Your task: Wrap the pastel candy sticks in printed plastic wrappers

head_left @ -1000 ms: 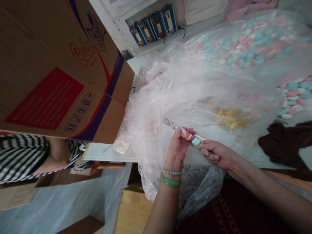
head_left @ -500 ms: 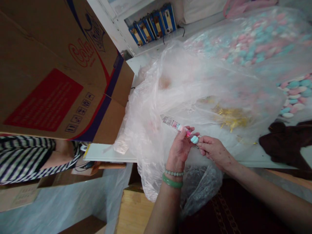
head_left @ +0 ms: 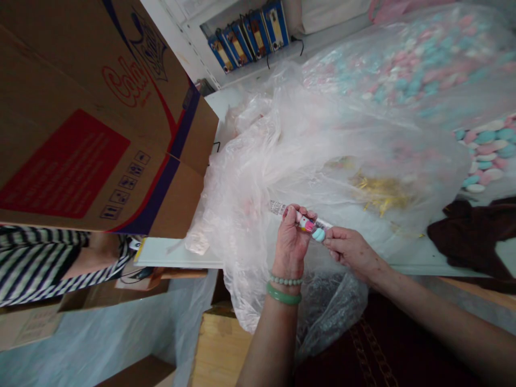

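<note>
A slim clear packet with a printed end point(head_left: 277, 208) slants across both hands. Pink, white and light blue pieces show in or against it; a rounded light blue piece point(head_left: 318, 235) lies between the hands. My left hand point(head_left: 293, 236), with a green bangle and a beaded bracelet at the wrist, has its fingers and thumb closed around the packet's middle. The fingers of my right hand point(head_left: 344, 246) pinch the packet's other end, beside the light blue piece. Large crumpled clear plastic bags point(head_left: 250, 177) lie under and beyond the hands.
Gold twist ties point(head_left: 381, 194) show through plastic. Pink, blue and white pieces point(head_left: 487, 153) fill bags at right, near dark brown cloth point(head_left: 470, 228). A large cardboard box point(head_left: 161, 134) stands at left, beside a person's striped sleeve point(head_left: 36, 266). Blue boxes point(head_left: 256, 33) sit behind.
My left hand has shifted slightly up and left along the packet, and more of its pink and white contents shows. The packet now stretches to my right fingers. The view moved slightly.
</note>
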A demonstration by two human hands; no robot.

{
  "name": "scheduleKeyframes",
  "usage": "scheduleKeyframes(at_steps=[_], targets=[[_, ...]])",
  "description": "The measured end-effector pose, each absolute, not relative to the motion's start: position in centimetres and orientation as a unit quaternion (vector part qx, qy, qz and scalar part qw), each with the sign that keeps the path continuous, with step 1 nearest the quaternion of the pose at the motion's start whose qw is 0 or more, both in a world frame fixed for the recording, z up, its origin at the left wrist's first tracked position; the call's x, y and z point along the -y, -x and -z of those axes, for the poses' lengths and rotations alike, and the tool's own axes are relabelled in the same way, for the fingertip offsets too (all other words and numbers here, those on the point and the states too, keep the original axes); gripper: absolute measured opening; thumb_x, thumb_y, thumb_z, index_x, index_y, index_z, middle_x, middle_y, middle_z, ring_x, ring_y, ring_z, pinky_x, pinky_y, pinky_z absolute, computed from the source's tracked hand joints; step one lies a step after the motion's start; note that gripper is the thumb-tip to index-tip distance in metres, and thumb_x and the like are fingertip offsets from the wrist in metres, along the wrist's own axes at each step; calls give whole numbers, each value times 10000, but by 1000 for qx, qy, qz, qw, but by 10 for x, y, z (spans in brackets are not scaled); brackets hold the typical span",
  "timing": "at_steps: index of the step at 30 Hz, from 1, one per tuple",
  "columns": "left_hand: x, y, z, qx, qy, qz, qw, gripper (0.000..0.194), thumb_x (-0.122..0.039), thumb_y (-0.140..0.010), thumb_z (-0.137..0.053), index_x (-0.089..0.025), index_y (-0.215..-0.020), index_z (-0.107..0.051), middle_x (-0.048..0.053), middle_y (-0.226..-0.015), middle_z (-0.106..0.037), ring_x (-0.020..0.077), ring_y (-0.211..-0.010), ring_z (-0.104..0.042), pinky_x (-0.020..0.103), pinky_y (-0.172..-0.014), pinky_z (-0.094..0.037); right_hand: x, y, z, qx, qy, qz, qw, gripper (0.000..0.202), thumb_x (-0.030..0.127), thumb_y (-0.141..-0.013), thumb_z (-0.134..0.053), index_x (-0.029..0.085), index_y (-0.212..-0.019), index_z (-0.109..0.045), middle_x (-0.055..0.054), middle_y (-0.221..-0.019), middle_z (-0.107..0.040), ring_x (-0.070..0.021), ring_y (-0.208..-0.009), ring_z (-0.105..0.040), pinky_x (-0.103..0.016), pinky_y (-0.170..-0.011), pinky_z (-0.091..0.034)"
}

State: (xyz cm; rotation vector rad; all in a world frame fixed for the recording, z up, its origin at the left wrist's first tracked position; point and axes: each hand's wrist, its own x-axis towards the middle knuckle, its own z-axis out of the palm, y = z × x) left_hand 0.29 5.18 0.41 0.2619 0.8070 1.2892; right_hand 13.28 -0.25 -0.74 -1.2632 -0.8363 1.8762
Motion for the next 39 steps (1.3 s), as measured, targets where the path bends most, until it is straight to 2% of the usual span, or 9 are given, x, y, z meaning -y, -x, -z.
scheduleKeyframes(at_steps=[4, 7, 10, 13, 16, 20, 25, 31, 39], targets=[[-50, 0, -2, -339, -104, -572, 740, 179, -338, -780, -674, -191, -766, -573, -31, -664, -514, 103, -618, -548, 281, -706, -464, -3, -139, 10, 168, 344, -873, 302, 166, 249, -712, -605, 200, -730, -447, 117, -459, -393, -21, -308, -122, -187, -328, -77], [-50, 3, 1, -333, -91, -562, 752, 189, -327, -777, -679, -178, -777, -562, -29, -673, -523, 102, -611, -548, 264, -656, -455, -3, -142, 15, 155, 321, -891, 283, 198, 265, -707, -617, 201, -718, -429, 118, -478, -382, -19, -316, -113, -184, -324, -75], [-50, 5, 3, -367, -85, -562, 737, 188, -296, -778, -676, -169, -757, -540, -24, -677, -532, 115, -625, -567, 257, -619, -448, 0, -143, 17, 282, 423, -800, 318, 165, 265, -705, -614, 187, -677, -472, 89, -512, -421, -35, -367, -244, -187, -358, -141], [-52, 5, 5, -398, -76, -571, 714, 169, -271, -787, -657, -172, -752, -525, -21, -681, -543, 133, -649, -590, 264, -611, -451, 4, -145, 18, 435, 548, -616, 361, 117, 246, -706, -598, 176, -626, -550, 60, -547, -454, -69, -494, -385, -193, -451, -249], [-53, 4, 6, -407, -72, -579, 703, 165, -272, -794, -643, -175, -748, -517, -16, -682, -551, 145, -662, -601, 282, -632, -462, 5, -146, 17, 474, 594, -532, 374, 168, 281, -733, -582, 178, -600, -586, 42, -562, -486, -94, -560, -432, -208, -507, -288], [-54, 2, 7, -398, -71, -585, 703, 173, -261, -810, -625, -168, -719, -512, -17, -651, -536, 125, -624, -580, 289, -670, -473, 1, -139, 15, 304, 516, -709, 372, 150, 272, -701, -607, 178, -613, -530, 80, -452, -383, -55, -396, -285, -203, -392, -173], [-53, 5, 3, -404, -82, -579, 703, 184, -269, -841, -586, -158, -706, -528, -15, -639, -528, 108, -590, -553, 262, -638, -462, -4, -129, 20, 6, 310, -918, 249, 147, 164, -741, -569, 181, -668, -442, 114, -429, -329, -21, -301, -168, -158, -319, -107], [-52, 16, -4, -397, -121, -534, 737, 204, -236, -775, -656, -152, -659, -511, -8, -659, -553, 133, -632, -586, 284, -666, -470, -7, -139, 32, -49, 231, -943, 235, 203, 162, -851, -494, 167, -662, -420, 112, -427, -316, -11, -283, -158, -127, -299, -119], [-50, 10, -6, -415, -134, -521, 734, 188, -275, -787, -637, -164, -687, -522, -7, -628, -558, 140, -592, -581, 280, -622, -459, -5, -135, 16, 90, 363, -881, 291, 161, 186, -734, -602, 186, -676, -452, 123, -399, -303, -20, -290, -164, -157, -309, -85]])
